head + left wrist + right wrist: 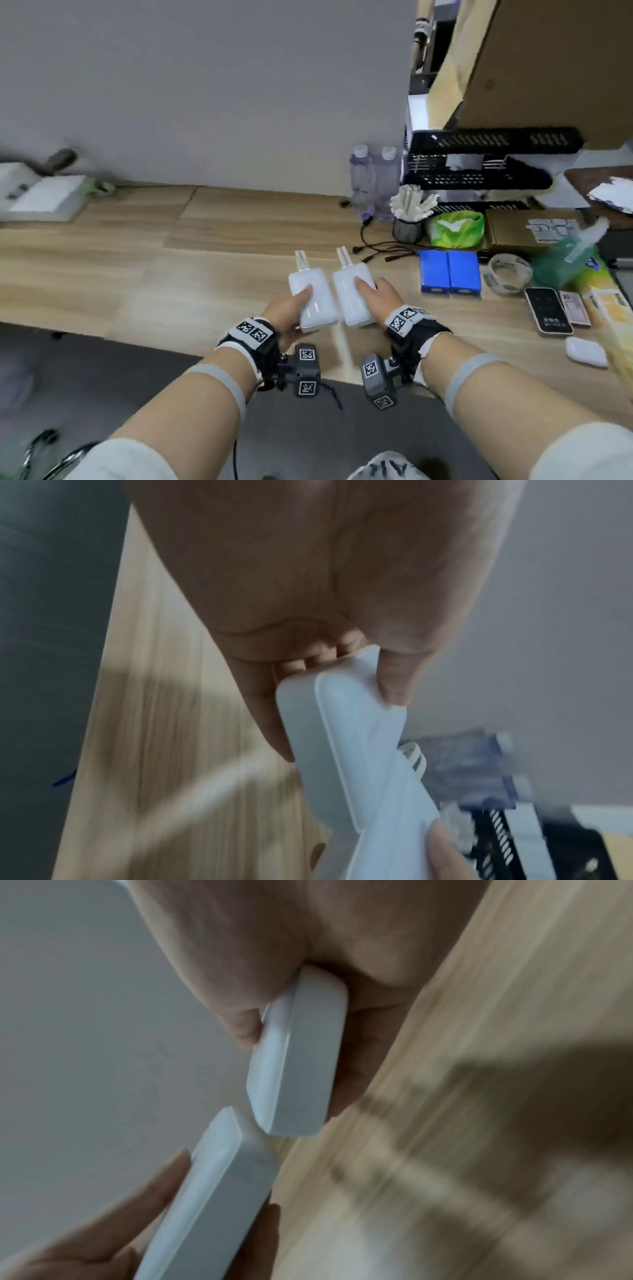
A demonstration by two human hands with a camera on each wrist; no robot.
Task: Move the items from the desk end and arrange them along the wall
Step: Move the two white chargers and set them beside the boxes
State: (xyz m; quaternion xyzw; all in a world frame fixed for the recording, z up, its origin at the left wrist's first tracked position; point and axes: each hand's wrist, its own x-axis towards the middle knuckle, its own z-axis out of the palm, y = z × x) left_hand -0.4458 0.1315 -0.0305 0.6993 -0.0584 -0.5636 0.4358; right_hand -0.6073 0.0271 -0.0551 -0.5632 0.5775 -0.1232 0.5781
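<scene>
Two flat white devices with short stubby antennas are held side by side above the wooden desk (154,267), antennas pointing toward the grey wall (205,85). My left hand (301,308) grips the left device (313,305), thumb on top and fingers beneath. My right hand (370,298) grips the right device (351,301) the same way. In the left wrist view the thumb and fingers (267,712) pinch the left device (346,739). In the right wrist view the right device (298,1056) nearly touches the left device (212,1191) at one corner.
To the right lie two blue packs (448,270), a tape roll (510,270), a phone (548,310) and an earbud case (585,351). Water bottles (373,178), a pen cup (407,229), cables (380,250) and black trays (479,171) crowd the back right. A white box (41,195) sits far left.
</scene>
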